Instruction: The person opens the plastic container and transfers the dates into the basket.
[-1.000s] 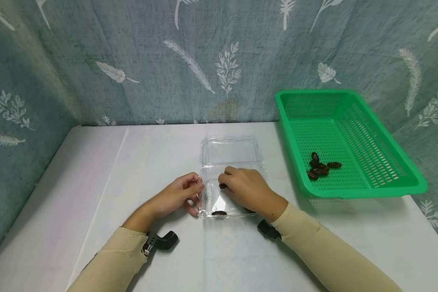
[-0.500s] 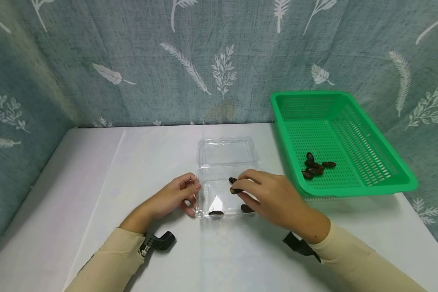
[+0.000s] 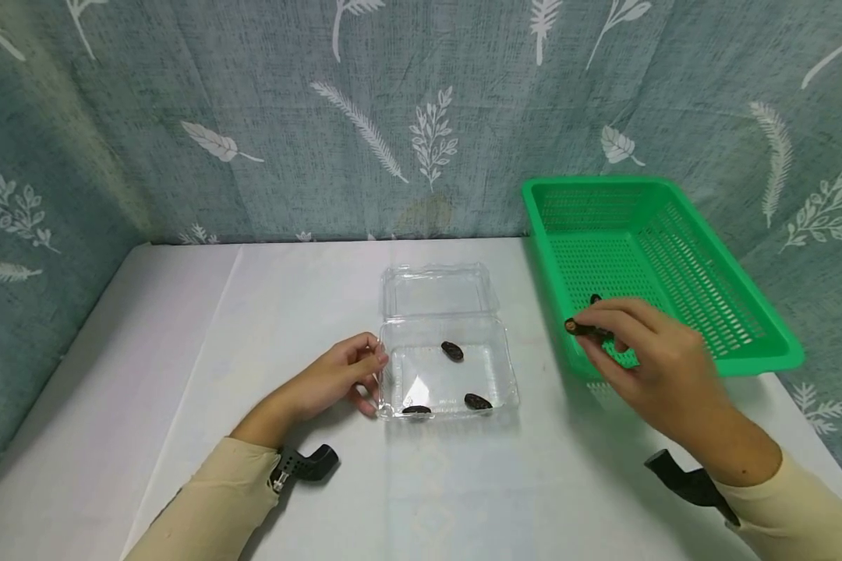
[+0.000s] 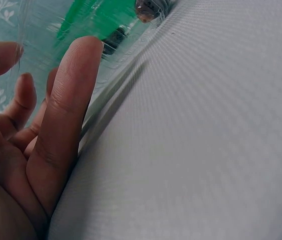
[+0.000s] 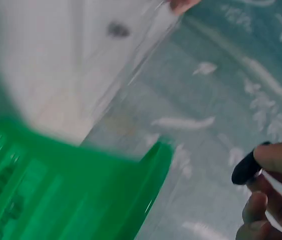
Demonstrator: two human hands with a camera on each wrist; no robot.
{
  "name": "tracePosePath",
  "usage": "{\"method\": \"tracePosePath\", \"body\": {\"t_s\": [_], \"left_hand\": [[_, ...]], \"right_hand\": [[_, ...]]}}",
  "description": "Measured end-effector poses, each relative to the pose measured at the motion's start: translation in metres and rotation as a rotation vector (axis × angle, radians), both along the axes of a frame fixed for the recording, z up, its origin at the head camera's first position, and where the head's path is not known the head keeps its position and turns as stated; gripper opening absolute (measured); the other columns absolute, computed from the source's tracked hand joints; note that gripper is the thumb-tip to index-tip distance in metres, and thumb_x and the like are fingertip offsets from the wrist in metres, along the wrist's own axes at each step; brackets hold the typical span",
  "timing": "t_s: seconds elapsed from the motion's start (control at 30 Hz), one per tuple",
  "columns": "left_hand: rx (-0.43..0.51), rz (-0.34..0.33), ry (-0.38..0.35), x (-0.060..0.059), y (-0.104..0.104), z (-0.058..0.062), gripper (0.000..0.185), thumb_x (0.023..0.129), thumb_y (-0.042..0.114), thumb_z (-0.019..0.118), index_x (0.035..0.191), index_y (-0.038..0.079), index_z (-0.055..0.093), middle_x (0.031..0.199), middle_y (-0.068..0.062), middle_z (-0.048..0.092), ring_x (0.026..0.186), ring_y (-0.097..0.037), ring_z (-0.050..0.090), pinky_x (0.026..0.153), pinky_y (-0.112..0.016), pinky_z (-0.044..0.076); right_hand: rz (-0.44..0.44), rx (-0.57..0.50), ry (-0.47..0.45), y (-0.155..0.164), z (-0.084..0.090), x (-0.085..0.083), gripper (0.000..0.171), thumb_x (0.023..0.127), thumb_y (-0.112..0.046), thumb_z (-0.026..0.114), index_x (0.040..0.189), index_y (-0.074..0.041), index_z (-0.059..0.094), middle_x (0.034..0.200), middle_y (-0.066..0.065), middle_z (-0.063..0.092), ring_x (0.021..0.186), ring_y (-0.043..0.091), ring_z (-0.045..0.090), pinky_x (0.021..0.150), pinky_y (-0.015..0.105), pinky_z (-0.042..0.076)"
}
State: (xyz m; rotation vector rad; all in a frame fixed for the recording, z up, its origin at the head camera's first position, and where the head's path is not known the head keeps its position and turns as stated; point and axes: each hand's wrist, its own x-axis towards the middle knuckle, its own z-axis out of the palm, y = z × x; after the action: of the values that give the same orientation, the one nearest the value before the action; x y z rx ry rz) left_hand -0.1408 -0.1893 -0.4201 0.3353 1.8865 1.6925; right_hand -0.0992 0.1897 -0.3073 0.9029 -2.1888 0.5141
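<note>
My right hand (image 3: 663, 366) pinches a dark date (image 3: 577, 327) over the near left side of the green basket (image 3: 758, 366). The same held date (image 5: 246, 169) shows between thumb and fingers in the right wrist view. A clear plastic clamshell box (image 3: 491, 378) stands open-lidded on the table, its lid (image 3: 435, 292) laid back. Inside lie one date (image 3: 452, 351) towards the back, another (image 3: 477, 402) at the near right and a third (image 3: 416, 410) at the near left. My left hand (image 3: 344, 374) touches the box's left edge; its fingers (image 4: 70, 85) are spread, loosely bent.
More dates, such as one date (image 3: 596, 299), are in the basket, mostly hidden behind my right hand. A white cloth (image 3: 309, 280) covers the table. Behind it hangs a grey-green leaf-patterned curtain (image 3: 274, 101).
My right hand has let go of a date at the back of the box, then carried another date right, to above the basket. My left hand has stayed by the box.
</note>
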Motion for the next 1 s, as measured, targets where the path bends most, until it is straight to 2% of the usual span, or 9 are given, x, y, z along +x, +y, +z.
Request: {"method": "tracePosePath", "body": {"t_s": [0.13,0.27,0.37,0.4,0.57,0.77,0.83,0.93,1.0], "left_hand": [[-0.003,-0.002,0.001,-0.001,0.001,-0.001,0.029,0.106,0.026,0.05,0.114,-0.002,0.045,0.091,-0.008,0.054,0.073,-0.019,0.063,0.065,-0.048,0.065],[-0.005,0.001,0.007,-0.002,0.001,-0.001,0.029,0.106,0.025,0.05,0.114,-0.002,0.045,0.09,-0.008,0.054,0.073,-0.019,0.063,0.064,-0.047,0.065],[-0.011,-0.002,0.006,-0.002,0.001,-0.002,0.029,0.106,0.026,0.05,0.114,-0.002,0.045,0.09,-0.008,0.055,0.073,-0.019,0.063,0.065,-0.047,0.065],[-0.013,-0.002,0.004,-0.001,0.001,-0.002,0.029,0.106,0.026,0.05,0.114,-0.002,0.045,0.091,-0.008,0.055,0.073,-0.02,0.063,0.065,-0.047,0.065],[-0.014,0.003,0.01,-0.001,0.0,-0.001,0.03,0.106,0.026,0.05,0.114,-0.002,0.045,0.092,-0.009,0.055,0.073,-0.02,0.063,0.064,-0.048,0.065],[-0.01,-0.004,0.003,-0.002,-0.001,-0.003,0.029,0.106,0.026,0.05,0.113,-0.002,0.045,0.092,-0.008,0.054,0.074,-0.02,0.064,0.065,-0.048,0.065],[-0.012,-0.004,0.004,-0.002,-0.001,-0.004,0.03,0.106,0.026,0.05,0.113,-0.002,0.045,0.092,-0.009,0.055,0.074,-0.02,0.064,0.065,-0.048,0.065],[-0.014,-0.003,0.007,-0.002,-0.001,-0.004,0.03,0.106,0.027,0.05,0.113,-0.002,0.045,0.092,-0.009,0.055,0.074,-0.02,0.063,0.065,-0.049,0.065],[-0.015,-0.003,0.008,-0.002,0.0,-0.004,0.03,0.106,0.027,0.05,0.113,-0.002,0.045,0.092,-0.009,0.055,0.074,-0.02,0.063,0.065,-0.048,0.065]], "right_hand": [[-0.133,0.002,-0.028,0.027,0.001,-0.005,0.049,0.103,-0.046,0.049,0.1,-0.004,0.074,0.095,0.009,0.07,0.064,0.009,0.048,0.05,0.016,0.035],[-0.196,0.011,-0.075,0.048,0.0,-0.015,0.017,0.092,-0.017,0.073,0.102,-0.005,0.073,0.091,0.01,0.068,0.066,0.01,0.045,0.052,0.017,0.033],[-0.232,0.027,-0.137,0.062,-0.004,-0.026,0.032,0.074,0.006,0.081,0.103,-0.005,0.072,0.091,0.011,0.069,0.071,0.013,0.048,0.057,0.018,0.034],[-0.25,0.043,-0.159,0.067,-0.006,-0.03,0.033,0.074,0.006,0.082,0.103,-0.005,0.072,0.092,0.011,0.069,0.072,0.014,0.05,0.058,0.018,0.035],[-0.284,0.127,-0.318,0.092,-0.018,-0.05,0.027,0.077,0.003,0.081,0.101,-0.006,0.071,0.097,0.014,0.071,0.077,0.023,0.059,0.06,0.029,0.045],[-0.315,0.271,-0.699,0.112,-0.029,-0.07,0.018,0.087,-0.004,0.074,0.104,-0.002,0.069,0.1,0.018,0.071,0.078,0.026,0.063,0.06,0.038,0.051],[-0.315,0.304,-0.8,0.115,-0.032,-0.077,0.018,0.088,-0.005,0.073,0.105,0.0,0.068,0.099,0.018,0.07,0.082,0.032,0.065,0.074,0.052,0.053],[-0.299,0.342,-0.864,0.118,-0.036,-0.084,0.018,0.087,-0.005,0.073,0.103,0.002,0.068,0.095,0.017,0.07,0.091,0.038,0.066,0.083,0.061,0.05],[-0.293,0.361,-0.887,0.12,-0.037,-0.087,0.017,0.086,-0.004,0.074,0.101,0.001,0.068,0.093,0.016,0.07,0.09,0.038,0.066,0.083,0.061,0.051]]}}
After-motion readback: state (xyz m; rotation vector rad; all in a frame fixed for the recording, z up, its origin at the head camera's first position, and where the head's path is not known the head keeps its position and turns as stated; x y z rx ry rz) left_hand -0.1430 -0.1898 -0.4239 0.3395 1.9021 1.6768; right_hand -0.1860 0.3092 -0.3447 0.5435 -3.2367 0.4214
